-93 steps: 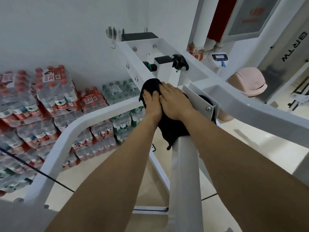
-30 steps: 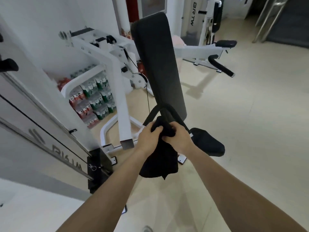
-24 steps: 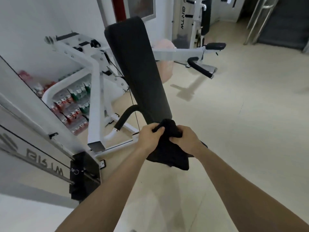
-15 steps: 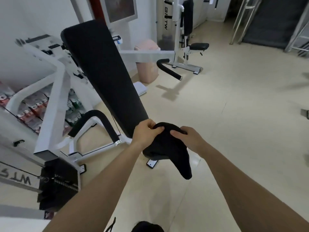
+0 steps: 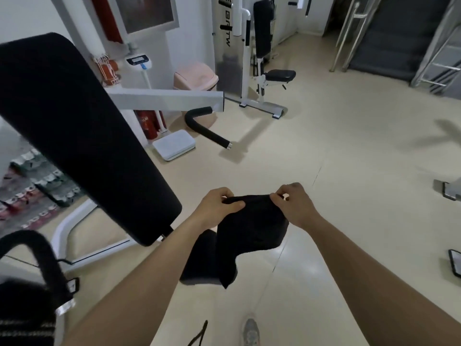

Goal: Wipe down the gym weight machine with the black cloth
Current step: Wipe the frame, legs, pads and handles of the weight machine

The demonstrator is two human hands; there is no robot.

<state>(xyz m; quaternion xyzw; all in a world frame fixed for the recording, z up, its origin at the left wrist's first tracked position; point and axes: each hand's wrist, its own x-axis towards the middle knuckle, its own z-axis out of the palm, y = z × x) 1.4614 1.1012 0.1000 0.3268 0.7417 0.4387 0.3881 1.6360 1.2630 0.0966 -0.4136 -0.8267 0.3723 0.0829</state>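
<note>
Black cloth [image 5: 252, 228] in mid-air, top edge stretched between both hands, lower corner hanging in front of black seat pad [image 5: 199, 258]. Left hand [image 5: 217, 208] fingers [image 5: 234, 203] curled, pinching left corner; right hand [image 5: 296, 208] pinching right corner. Machine's tilted black back pad [image 5: 74, 126] just left.

On my feed: glossy beige floor [image 5: 349, 146], white walls [image 5: 32, 13], a pink bin [image 5: 194, 77] near a white scale [image 5: 173, 144], a second seated machine [image 5: 249, 58] at the back, dark stairs [image 5: 389, 38] top right, bottled water packs [image 5: 37, 181] far left.
</note>
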